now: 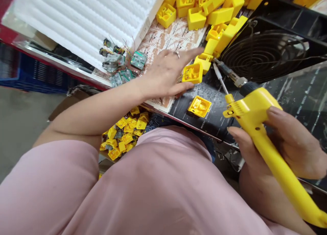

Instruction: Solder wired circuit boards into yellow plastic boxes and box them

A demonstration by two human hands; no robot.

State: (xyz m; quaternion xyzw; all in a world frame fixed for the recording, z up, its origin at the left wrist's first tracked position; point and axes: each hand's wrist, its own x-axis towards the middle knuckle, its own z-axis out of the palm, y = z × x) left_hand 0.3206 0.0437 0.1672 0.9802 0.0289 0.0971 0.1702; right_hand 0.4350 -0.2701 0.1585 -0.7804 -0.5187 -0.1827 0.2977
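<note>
My right hand (293,143) is wrapped around a yellow soldering gun (258,126). Its metal tip and a thin feed tube point up and left, ending close to a row of yellow plastic pieces. Over the bench, my left hand (167,73) is spread, thumb and index finger apart on either side of a small open yellow housing (192,73) with wires in it. The index fingertip reaches toward another yellow piece (203,62) just behind. Whether the fingers touch either one, I cannot tell. Nearer the bench edge lies a separate open yellow housing (200,106).
A black fan (258,54) with a wire grille stands at right. Many yellow housings (196,18) are heaped at the back. Green circuit boards (138,60) with wires lie beside white ridged foam (84,20). Below the bench edge is a pile of yellow parts (127,138).
</note>
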